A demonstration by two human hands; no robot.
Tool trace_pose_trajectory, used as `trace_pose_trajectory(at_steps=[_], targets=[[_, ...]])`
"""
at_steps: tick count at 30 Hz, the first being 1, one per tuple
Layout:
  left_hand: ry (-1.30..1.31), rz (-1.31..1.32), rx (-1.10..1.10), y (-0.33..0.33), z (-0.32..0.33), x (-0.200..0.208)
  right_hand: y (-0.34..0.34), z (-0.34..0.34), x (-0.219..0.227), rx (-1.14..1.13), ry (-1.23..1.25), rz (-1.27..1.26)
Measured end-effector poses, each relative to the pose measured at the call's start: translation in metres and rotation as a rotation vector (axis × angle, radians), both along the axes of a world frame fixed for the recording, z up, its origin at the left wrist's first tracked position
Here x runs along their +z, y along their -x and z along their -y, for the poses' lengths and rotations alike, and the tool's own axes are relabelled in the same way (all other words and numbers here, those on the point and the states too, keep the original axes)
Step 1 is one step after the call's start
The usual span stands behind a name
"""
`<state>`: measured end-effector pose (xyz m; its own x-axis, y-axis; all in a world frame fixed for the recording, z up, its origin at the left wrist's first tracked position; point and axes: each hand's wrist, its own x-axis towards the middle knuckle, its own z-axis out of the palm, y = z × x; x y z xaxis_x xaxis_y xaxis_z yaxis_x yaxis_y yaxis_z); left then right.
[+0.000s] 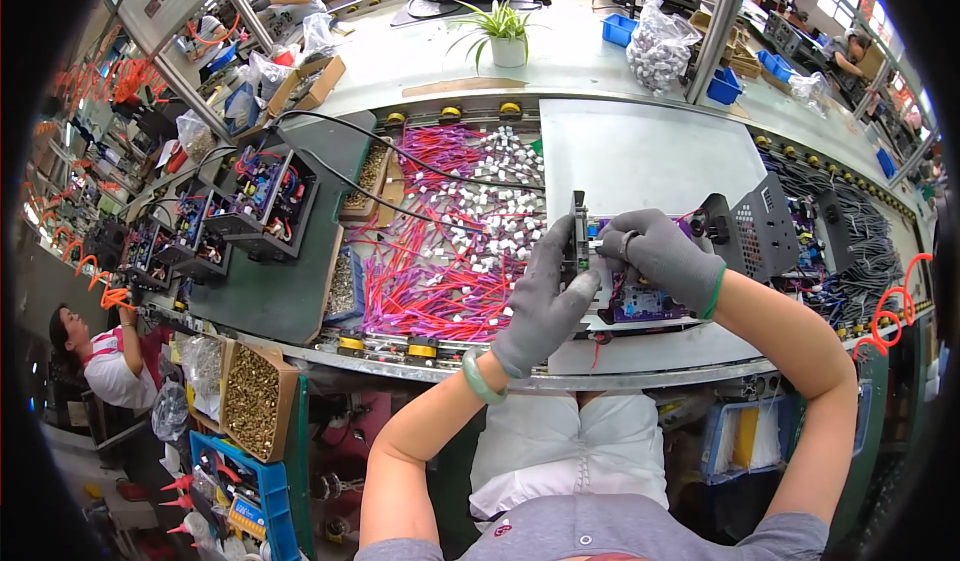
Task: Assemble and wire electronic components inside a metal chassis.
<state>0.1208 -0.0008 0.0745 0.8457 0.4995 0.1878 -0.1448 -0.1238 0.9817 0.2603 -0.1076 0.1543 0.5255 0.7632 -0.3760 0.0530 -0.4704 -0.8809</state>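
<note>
My left hand [545, 296], in a grey glove with a green bangle on the wrist, grips a small dark upright part [578, 236] at the left end of an open metal chassis. My right hand [662, 253], also grey-gloved, rests on the top of that same part and the unit beside it. Under my hands lies a purple circuit board [650, 303] inside the chassis, whose perforated black end plate [758, 223] stands to the right. The unit sits on a light grey mat [640, 151].
A heap of red and purple wires with white connectors [450, 231] lies left of the unit. Finished black units [265, 196] line the conveyor further left. Bundles of dark cables [860, 241] lie right. Boxes of brass screws [250, 396] sit below the bench. Other people work nearby.
</note>
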Motion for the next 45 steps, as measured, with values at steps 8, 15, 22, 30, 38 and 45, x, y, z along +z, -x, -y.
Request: trace_pose_trajectory(at_steps=[8,15,22,30,38,45], targets=[[-0.197,0.157,0.072,-0.005,-0.001,-0.004,-0.009,-0.001,0.0,0.072,0.062,-0.038],[-0.163,0.136,0.072,-0.007,0.003,-0.008,0.0,-0.006,0.003,0.027,0.096,0.039],[-0.215,0.114,0.046,-0.01,0.002,-0.003,0.0,-0.006,0.001,0.022,0.053,0.024],[0.238,-0.168,0.139,0.004,-0.118,-0.07,-0.019,0.078,0.002,-0.004,-0.213,1.293],[-0.669,-0.951,0.383,-0.049,-0.125,-0.133,-0.027,0.1,-0.018,-0.04,-0.21,1.327],[0.14,-0.304,0.339,-0.014,-0.167,-0.147,-0.029,0.099,-0.021,-0.076,-0.32,1.246]])
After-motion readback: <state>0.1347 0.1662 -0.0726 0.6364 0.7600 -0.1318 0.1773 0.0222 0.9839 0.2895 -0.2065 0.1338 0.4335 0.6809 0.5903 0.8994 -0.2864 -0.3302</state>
